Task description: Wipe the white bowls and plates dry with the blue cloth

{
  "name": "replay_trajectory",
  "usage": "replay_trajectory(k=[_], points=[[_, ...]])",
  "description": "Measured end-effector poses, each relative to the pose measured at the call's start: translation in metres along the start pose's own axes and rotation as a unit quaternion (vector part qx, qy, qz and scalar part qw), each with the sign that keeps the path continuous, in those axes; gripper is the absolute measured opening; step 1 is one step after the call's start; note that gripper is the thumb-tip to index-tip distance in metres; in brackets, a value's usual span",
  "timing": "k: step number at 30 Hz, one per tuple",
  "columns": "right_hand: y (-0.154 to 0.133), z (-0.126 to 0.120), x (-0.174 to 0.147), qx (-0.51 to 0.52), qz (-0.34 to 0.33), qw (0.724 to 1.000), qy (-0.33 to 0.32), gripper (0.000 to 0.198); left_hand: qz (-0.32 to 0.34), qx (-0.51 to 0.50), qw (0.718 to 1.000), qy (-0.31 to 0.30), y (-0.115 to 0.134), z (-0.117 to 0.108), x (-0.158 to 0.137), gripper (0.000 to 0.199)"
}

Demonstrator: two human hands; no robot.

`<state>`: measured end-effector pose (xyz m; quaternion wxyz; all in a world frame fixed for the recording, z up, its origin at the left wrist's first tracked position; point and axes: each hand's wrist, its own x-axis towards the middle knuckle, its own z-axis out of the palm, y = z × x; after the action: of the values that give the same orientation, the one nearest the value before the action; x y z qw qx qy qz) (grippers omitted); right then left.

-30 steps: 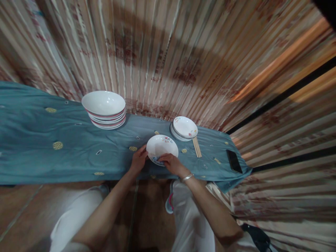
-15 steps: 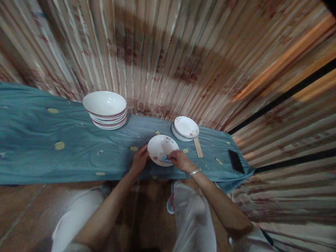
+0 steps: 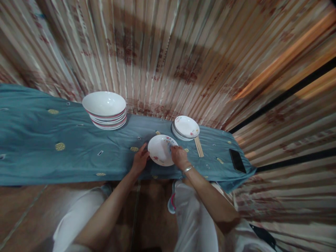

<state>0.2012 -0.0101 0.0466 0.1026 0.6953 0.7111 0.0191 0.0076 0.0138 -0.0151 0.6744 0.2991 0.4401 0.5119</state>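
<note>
A white floral plate [image 3: 159, 151] is tilted slightly towards me above the front part of the table. My left hand [image 3: 140, 159] grips it at the left rim, with the fingers partly hidden under the edge. Over the right side of the plate, my right hand [image 3: 180, 157] is closed, wearing a silver bangle. A small bluish cloth [image 3: 169, 144] shows at its fingertips, pressed on the plate's inner surface; most of it is hidden by the hand.
A stack of large white bowls [image 3: 105, 108] with red rims stands at the left. Behind and right are stacked small floral plates [image 3: 187, 126], wooden chopsticks [image 3: 198, 147] and a black phone [image 3: 237, 161]. The blue-green tablecloth [image 3: 34, 140] meets a curtain [image 3: 147, 56] at the back.
My right hand has moved up along the plate's right side, taking the bluish cloth from the lower middle towards the upper right rim. My left hand stays at the left rim.
</note>
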Motion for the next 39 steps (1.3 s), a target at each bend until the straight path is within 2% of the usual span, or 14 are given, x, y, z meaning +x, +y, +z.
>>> replay_trajectory(k=[9,18,30,39], points=[[-0.010,0.003,0.019,0.007,0.043,0.999,0.013,0.044,0.017,0.007,0.999,-0.036,0.002,-0.001,-0.002,0.068],[-0.015,0.008,0.040,0.074,0.078,0.992,0.062,0.048,0.025,-0.004,0.998,-0.058,0.002,0.000,-0.002,0.069],[-0.032,0.009,0.062,0.098,0.048,0.989,0.100,0.045,0.009,-0.007,0.998,-0.056,0.009,0.001,-0.005,0.062],[-0.050,0.006,0.062,0.128,0.002,0.985,0.112,0.048,0.013,-0.018,0.998,-0.059,0.010,0.003,-0.006,0.057]])
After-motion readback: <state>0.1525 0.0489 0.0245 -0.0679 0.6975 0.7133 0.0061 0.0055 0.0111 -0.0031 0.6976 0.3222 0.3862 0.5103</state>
